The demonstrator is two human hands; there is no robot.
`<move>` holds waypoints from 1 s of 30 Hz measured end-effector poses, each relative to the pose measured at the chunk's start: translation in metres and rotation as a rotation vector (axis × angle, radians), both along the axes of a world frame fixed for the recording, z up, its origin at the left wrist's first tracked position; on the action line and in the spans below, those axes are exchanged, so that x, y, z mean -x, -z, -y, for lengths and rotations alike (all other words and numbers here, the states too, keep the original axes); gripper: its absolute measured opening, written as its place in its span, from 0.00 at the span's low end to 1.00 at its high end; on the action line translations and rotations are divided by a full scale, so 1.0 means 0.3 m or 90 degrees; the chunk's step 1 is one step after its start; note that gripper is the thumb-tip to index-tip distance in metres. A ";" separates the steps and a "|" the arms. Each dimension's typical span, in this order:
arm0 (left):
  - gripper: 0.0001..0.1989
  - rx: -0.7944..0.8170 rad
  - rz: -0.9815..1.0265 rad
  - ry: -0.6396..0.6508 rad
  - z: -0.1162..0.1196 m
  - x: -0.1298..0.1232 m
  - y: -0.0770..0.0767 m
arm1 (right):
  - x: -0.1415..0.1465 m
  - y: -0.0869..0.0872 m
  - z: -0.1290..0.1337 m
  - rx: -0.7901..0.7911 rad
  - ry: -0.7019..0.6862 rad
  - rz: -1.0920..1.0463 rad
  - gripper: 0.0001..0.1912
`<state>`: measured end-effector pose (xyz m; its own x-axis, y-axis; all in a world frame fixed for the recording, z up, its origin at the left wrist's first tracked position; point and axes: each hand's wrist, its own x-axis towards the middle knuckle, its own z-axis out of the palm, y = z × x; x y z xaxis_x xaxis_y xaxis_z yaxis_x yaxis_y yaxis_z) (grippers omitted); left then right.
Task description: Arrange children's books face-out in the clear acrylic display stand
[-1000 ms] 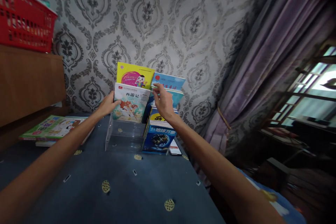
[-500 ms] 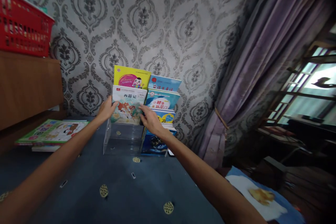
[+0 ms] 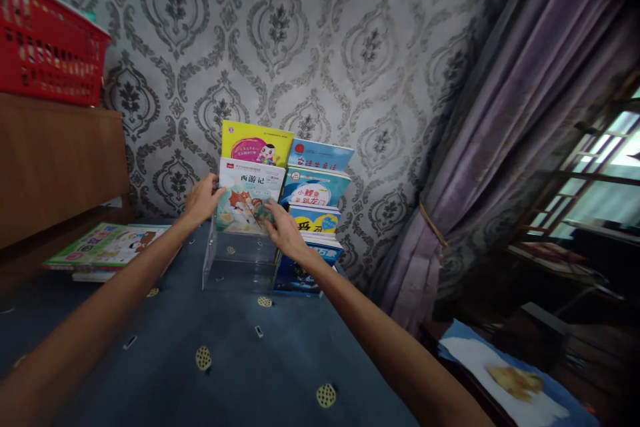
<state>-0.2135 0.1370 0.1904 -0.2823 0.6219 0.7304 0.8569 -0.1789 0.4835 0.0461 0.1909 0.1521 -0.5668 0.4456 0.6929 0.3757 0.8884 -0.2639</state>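
Observation:
A white storybook [image 3: 250,197] with a painted cover stands in the left column of a clear acrylic book rack [image 3: 240,267]. My left hand [image 3: 203,200] grips its left edge, thumb on the front cover. Over the lower right of that cover, my right hand [image 3: 286,232] has its fingers stretched and apart; whether they touch it I cannot tell. A yellow book [image 3: 257,140] rises behind the white one. In the right column are a light blue book [image 3: 320,155], a teal book [image 3: 317,188], a blue-and-yellow book [image 3: 315,220] and a dark blue book [image 3: 297,277].
The rack stands on a dark blue patterned cloth [image 3: 260,373] by the papered wall. Several books [image 3: 107,247] lie stacked at left, beside a wooden cabinet [image 3: 60,167] bearing a red basket [image 3: 55,47]. A purple curtain [image 3: 450,147] hangs at right.
The view has shifted slightly, so the scene sits a little farther right. My right hand's fingers have loosened from the white storybook's right side and spread; my left hand keeps its hold.

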 end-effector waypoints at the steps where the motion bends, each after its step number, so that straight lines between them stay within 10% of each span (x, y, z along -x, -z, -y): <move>1: 0.10 0.007 0.010 0.015 0.000 0.009 -0.007 | 0.000 0.004 0.000 0.002 0.002 0.000 0.25; 14: 0.12 0.005 0.071 0.111 -0.012 0.042 0.003 | -0.021 0.044 0.005 0.007 -0.006 -0.030 0.24; 21: 0.22 0.046 0.241 0.340 -0.021 0.007 -0.026 | -0.023 0.034 0.026 0.015 -0.005 -0.011 0.22; 30: 0.20 0.051 0.312 0.311 -0.036 -0.009 -0.031 | -0.019 0.021 0.037 0.028 0.003 0.005 0.21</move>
